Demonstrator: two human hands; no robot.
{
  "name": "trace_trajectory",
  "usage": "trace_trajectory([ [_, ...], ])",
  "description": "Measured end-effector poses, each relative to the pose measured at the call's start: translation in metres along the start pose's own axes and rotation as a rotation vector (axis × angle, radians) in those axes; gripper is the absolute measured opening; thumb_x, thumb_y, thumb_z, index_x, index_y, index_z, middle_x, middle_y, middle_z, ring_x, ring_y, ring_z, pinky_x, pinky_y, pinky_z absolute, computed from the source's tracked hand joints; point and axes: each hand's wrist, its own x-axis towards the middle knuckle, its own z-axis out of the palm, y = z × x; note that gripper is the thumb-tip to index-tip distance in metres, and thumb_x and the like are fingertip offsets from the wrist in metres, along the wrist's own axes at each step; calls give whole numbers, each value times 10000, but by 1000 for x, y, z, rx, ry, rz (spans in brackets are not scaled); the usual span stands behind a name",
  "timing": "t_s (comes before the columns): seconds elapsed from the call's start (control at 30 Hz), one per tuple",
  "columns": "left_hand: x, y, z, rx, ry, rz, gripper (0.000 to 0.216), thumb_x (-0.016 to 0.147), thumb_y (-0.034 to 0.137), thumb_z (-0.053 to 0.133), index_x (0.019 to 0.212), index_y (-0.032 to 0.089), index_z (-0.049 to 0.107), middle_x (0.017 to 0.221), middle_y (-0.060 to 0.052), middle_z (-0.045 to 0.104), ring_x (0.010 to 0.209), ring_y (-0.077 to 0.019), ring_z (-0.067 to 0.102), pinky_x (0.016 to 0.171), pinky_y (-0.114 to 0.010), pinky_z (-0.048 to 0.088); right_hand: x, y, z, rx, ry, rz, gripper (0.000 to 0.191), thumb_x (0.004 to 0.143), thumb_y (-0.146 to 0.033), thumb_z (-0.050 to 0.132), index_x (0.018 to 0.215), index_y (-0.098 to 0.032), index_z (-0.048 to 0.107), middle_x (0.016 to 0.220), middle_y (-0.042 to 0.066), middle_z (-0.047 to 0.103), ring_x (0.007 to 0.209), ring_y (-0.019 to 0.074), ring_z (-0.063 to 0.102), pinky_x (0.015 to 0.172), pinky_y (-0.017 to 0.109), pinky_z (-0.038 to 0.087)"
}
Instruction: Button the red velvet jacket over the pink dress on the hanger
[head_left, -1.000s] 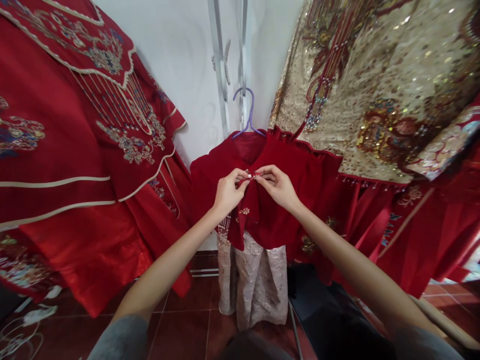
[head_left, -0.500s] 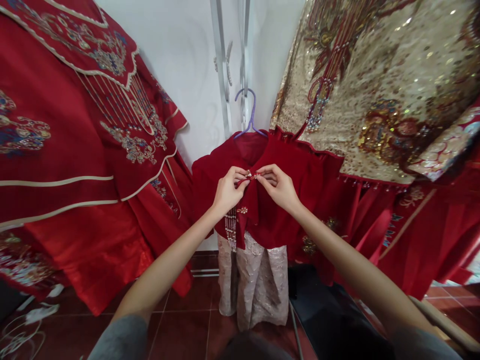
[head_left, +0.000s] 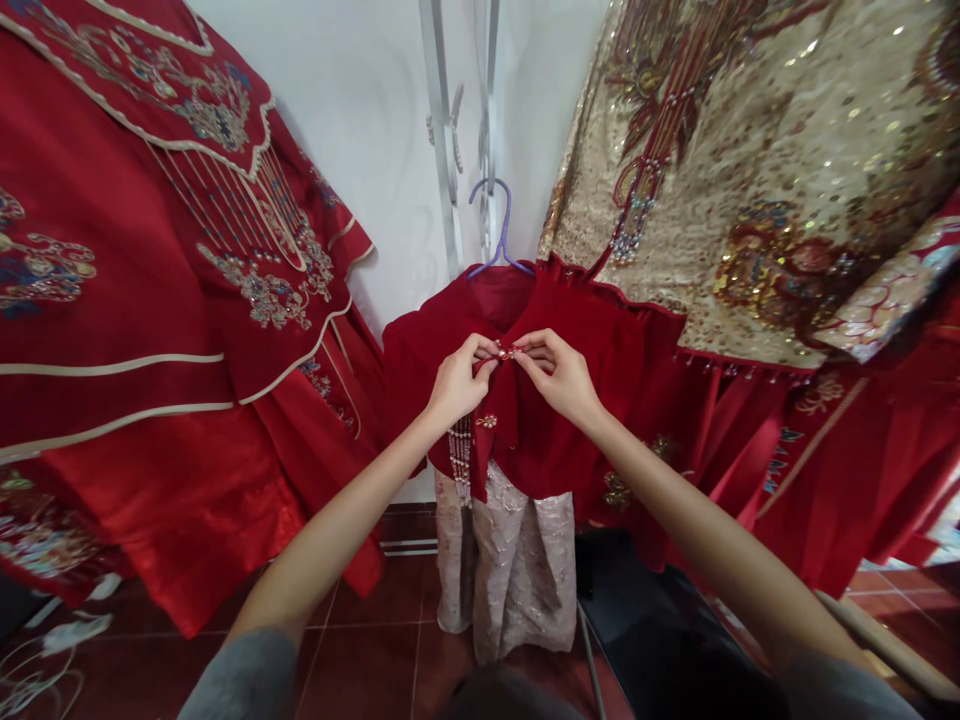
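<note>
A dark red velvet jacket [head_left: 570, 430] hangs on a purple hanger [head_left: 501, 240] in front of me. At its upper front, my left hand [head_left: 459, 378] pinches the jacket's button fastening [head_left: 505, 353] from the left side. My right hand [head_left: 556, 372] pinches the same small pearly fastening from the right, the fingertips of both hands nearly meeting. Below them sits a second ornate button [head_left: 486, 421], its jacket edges hanging loose. A beaded tassel [head_left: 460, 455] dangles under my left hand. The fingertips partly hide the fastening.
Red embroidered garments [head_left: 150, 320] hang at the left, and a gold sequined top [head_left: 750, 200] at the right. A pale patterned skirt [head_left: 521, 570] hangs beneath the jacket. Behind is a white metal rack [head_left: 442, 130]. White cables [head_left: 45, 670] lie on the tiled floor [head_left: 360, 660].
Both hands stay at the fastening with almost no movement. The fastening between the fingertips has turned slightly, and the view has shifted a little.
</note>
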Motion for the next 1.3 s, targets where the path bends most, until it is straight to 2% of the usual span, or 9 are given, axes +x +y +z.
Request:
trace_trajectory([
  [0.17,-2,3,-1,24,-14,8,133,839,149,553,944,230,569,997,-35,690,913,-175,658,837,-323,512,1,-1,2,0,16,-15,153,861,-332,602,966,-220,592,964,54,668,884,177,671,771,329,574],
  [0.4,0,11,-10,163,-116,99,191,830,109,507,964,229,571,947,-20,677,868,-153,641,782,-284,499,4,0,7,-28,70,-31,179,863,-348,600,973,-207,608,962,54,670,869,171,674,729,304,584],
  [0.53,3,10,-11,154,-134,61,132,798,201,589,928,223,597,807,8,662,696,-122,619,655,-236,489,4,1,7,-6,63,-32,185,850,-354,618,961,-206,625,981,57,677,871,176,683,726,305,592],
  [0.67,8,12,-8,143,-85,60,135,779,327,644,808,198,617,694,19,639,601,-101,592,598,-213,468,6,0,2,43,39,4,198,805,-350,673,926,-194,655,964,50,700,848,179,699,749,310,594],
  [0.87,14,14,-4,133,-76,82,108,759,286,635,755,179,619,669,9,644,601,-103,601,585,-204,468,12,1,-7,84,-5,60,257,728,-338,749,915,-175,684,953,50,716,855,184,704,820,325,579],
  [1.07,13,14,-3,134,-74,160,56,761,221,597,767,172,623,695,2,649,605,-100,594,598,-206,486,12,0,-7,83,14,106,287,686,-347,779,902,-174,704,914,58,737,854,213,716,827,360,592],
  [1.2,12,15,-3,132,-61,199,50,775,194,575,787,175,620,731,4,653,632,-97,600,618,-200,497,12,-1,-7,103,38,123,292,699,-327,770,943,-176,720,946,64,744,894,236,717,868,399,588],
  [1.3,13,15,-2,178,-69,217,56,790,191,566,788,181,621,746,-1,652,650,-107,602,632,-211,502,13,2,-8,105,-8,112,315,731,-325,747,1010,-183,719,994,68,733,941,237,706,912,419,574],
])
